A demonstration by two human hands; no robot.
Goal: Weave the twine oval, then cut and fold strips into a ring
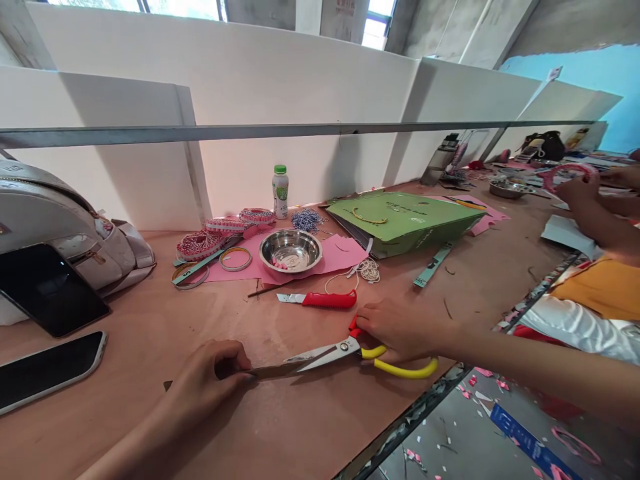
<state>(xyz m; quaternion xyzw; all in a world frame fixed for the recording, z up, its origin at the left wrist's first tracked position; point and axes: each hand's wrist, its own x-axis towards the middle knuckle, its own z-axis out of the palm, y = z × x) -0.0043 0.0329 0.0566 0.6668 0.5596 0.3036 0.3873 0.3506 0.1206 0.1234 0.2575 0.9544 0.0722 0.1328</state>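
Note:
My left hand (207,377) is closed in a pinch on a thin brown strip (273,370) that lies along the wooden table. My right hand (395,327) grips the yellow-and-red handles of a pair of scissors (350,348). The scissor blades are parted around the strip's right end. A red-handled utility knife (320,299) lies just beyond the scissors, with its blade out to the left.
A steel bowl (291,250) sits on pink paper (340,253), with bangles (235,259), thread-wrapped rings (200,244), a small bottle (280,192) and a green bag (400,220) behind. Two phones (47,287) and a grey bag (60,213) lie left. Another person's hands (595,200) work at right.

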